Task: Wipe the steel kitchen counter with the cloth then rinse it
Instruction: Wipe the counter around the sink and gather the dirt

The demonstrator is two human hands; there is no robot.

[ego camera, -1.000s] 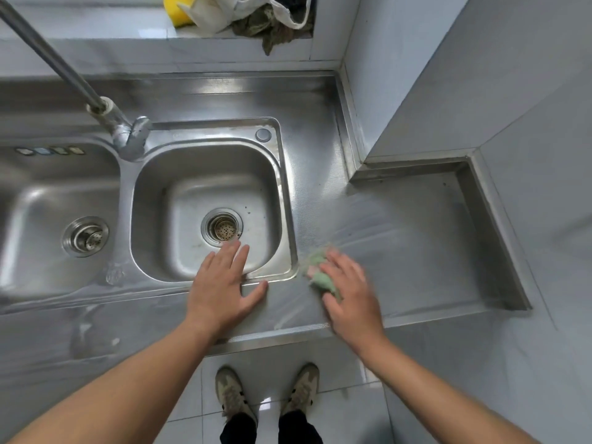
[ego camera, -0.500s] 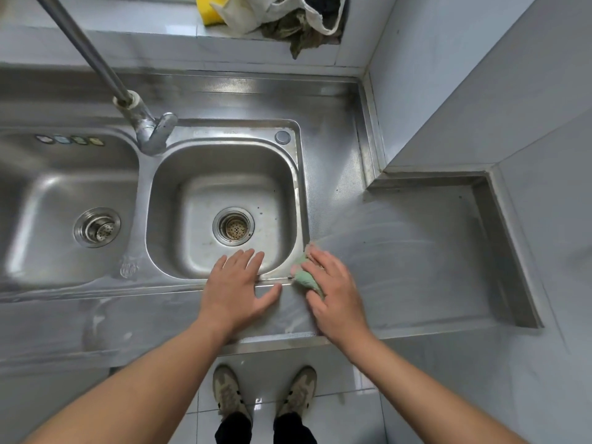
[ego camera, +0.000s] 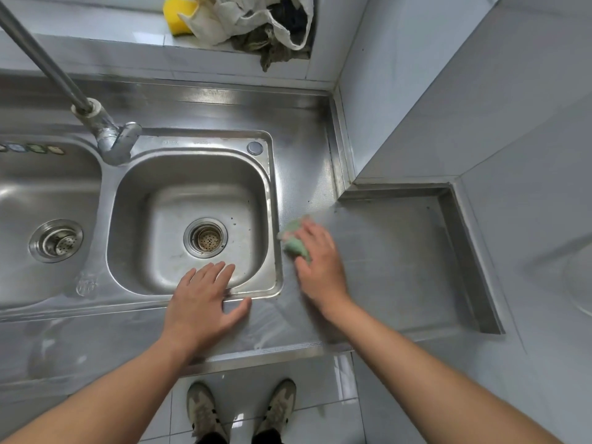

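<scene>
Head view shows the right hand (ego camera: 317, 264) with its fingers laid nearly straight over the green cloth (ego camera: 295, 244), pressing it onto the steel counter (ego camera: 400, 251); motion blur hides the thumb. The left hand (ego camera: 205, 302) lies flat and spread on the front rim of the right basin (ego camera: 272, 200), holding nothing. The bunched cloth sits just beside that basin's right rim, its longer side roughly along it. The rinse will probably mean a short carry leftward toward the faucet (ego camera: 109, 136). Most of the counter stretches rightward. The right basin and left basin (ego camera: 19, 193) each show a drain strainer.
</scene>
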